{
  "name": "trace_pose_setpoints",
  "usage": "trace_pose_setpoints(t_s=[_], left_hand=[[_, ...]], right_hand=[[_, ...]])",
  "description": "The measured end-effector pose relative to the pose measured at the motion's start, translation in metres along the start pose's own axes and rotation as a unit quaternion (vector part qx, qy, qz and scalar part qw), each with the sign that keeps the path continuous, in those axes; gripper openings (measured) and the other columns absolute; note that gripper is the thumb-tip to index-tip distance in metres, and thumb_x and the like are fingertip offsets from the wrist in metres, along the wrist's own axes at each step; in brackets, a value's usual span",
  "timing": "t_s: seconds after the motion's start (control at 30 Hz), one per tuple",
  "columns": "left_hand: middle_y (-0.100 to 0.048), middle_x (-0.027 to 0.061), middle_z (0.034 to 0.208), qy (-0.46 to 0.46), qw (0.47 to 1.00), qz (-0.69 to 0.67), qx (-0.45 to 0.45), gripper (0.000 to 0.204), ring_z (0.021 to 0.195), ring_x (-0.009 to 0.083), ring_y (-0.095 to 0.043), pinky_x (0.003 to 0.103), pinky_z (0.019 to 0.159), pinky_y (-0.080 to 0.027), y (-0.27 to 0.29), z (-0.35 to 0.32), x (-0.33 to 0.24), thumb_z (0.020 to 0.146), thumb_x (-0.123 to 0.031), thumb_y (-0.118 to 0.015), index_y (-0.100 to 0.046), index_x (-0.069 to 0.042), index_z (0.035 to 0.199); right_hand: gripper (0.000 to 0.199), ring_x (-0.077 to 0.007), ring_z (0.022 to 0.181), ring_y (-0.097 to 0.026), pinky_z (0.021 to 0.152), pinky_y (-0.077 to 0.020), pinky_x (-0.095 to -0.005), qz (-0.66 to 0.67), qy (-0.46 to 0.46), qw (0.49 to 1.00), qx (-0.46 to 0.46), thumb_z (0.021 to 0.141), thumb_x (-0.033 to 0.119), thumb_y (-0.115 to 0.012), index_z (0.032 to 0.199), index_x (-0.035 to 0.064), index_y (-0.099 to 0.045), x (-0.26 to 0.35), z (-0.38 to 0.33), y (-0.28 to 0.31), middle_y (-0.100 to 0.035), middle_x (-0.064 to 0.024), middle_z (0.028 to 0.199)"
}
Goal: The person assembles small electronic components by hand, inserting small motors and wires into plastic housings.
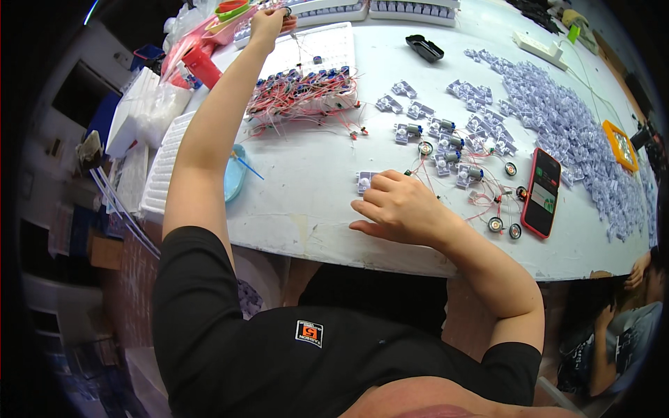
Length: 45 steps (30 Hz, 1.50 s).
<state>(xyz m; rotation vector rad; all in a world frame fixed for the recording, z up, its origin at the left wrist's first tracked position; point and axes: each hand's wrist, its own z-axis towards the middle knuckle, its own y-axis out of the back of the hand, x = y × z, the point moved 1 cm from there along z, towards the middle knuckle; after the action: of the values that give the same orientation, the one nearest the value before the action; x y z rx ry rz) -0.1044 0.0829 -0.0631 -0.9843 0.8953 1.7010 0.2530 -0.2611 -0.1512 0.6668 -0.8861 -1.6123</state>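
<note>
White table [300,198]: left of the phone [542,194] the right hand [401,209] partly covers a plastic holder [363,183], the left hand [270,29] farther off; both grips unclear. Several holders carry motors [475,173]; the pile [578,125] beyond the phone seems motorless.

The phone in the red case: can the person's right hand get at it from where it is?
Probably yes: the right hand is just left of the phone, and nothing tall seems to block the way, mostly low wired round parts on the table.
</note>
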Motion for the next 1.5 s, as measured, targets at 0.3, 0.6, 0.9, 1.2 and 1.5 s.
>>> trace_pose_setpoints(t_s=[0.3, 0.6, 0.9, 1.2, 1.5], left_hand=[[-0.071, 0.0072, 0.085, -0.086, 0.995, -0.042, -0.039, 0.017, 0.067, 0.0156, -0.070, 0.031, 0.062, -0.062, -0.008, 0.018, -0.016, 0.098, -0.014, -0.060, -0.070, -0.001, 0.104], [-0.073, 0.0084, 0.085, -0.099, 0.992, -0.054, -0.058, 0.019, 0.066, 0.0156, -0.070, 0.030, 0.063, -0.060, -0.001, 0.012, -0.057, 0.098, -0.018, -0.062, -0.072, -0.002, 0.103], [-0.073, 0.0117, 0.084, -0.103, 0.975, -0.188, 0.056, 0.013, 0.068, 0.0180, -0.069, 0.030, 0.066, -0.059, -0.033, -0.067, -0.189, 0.100, -0.014, -0.062, -0.068, -0.003, 0.094], [-0.073, 0.0139, 0.092, 0.061, 0.872, -0.450, 0.184, 0.016, 0.081, 0.0168, -0.070, 0.027, 0.076, -0.061, -0.059, -0.182, -0.235, 0.102, -0.013, -0.058, -0.066, 0.001, 0.102], [-0.072, 0.0215, 0.105, 0.106, 0.919, -0.308, 0.223, 0.025, 0.090, 0.0226, -0.074, 0.036, 0.088, -0.061, -0.077, -0.411, -0.155, 0.106, -0.012, -0.054, -0.060, 0.005, 0.123]], right_hand=[[0.035, -0.0206, 0.079, -0.060, 0.078, -0.0502, -0.0341, -0.001, -0.001, 1.000, -0.013, 0.087, 0.035, -0.075, 0.073, 0.0074, -0.059, -0.006, -0.001, 0.000, -0.060, -0.0025, 0.072], [0.032, -0.0206, 0.079, -0.060, 0.078, -0.0502, -0.0345, 0.006, -0.002, 1.000, -0.010, 0.087, 0.035, -0.075, 0.075, 0.0083, -0.061, -0.001, -0.002, 0.000, -0.060, -0.0025, 0.072], [0.044, -0.0194, 0.090, -0.068, 0.081, -0.0549, -0.0326, 0.291, -0.317, 0.882, -0.190, 0.094, 0.016, -0.072, 0.135, 0.0064, -0.061, -0.010, -0.002, 0.003, -0.073, -0.0098, 0.104], [0.082, -0.0327, 0.123, -0.059, 0.107, -0.0537, -0.0374, 0.841, -0.334, 0.313, -0.289, 0.109, 0.043, -0.045, 0.159, -0.0039, 0.000, -0.021, 0.010, 0.034, -0.039, -0.0358, 0.147], [0.053, -0.0262, 0.116, -0.053, 0.100, -0.0530, -0.0355, 0.812, -0.279, 0.243, -0.452, 0.105, -0.001, -0.043, 0.151, -0.0145, -0.020, 0.027, -0.103, 0.083, -0.033, -0.0287, 0.143]])
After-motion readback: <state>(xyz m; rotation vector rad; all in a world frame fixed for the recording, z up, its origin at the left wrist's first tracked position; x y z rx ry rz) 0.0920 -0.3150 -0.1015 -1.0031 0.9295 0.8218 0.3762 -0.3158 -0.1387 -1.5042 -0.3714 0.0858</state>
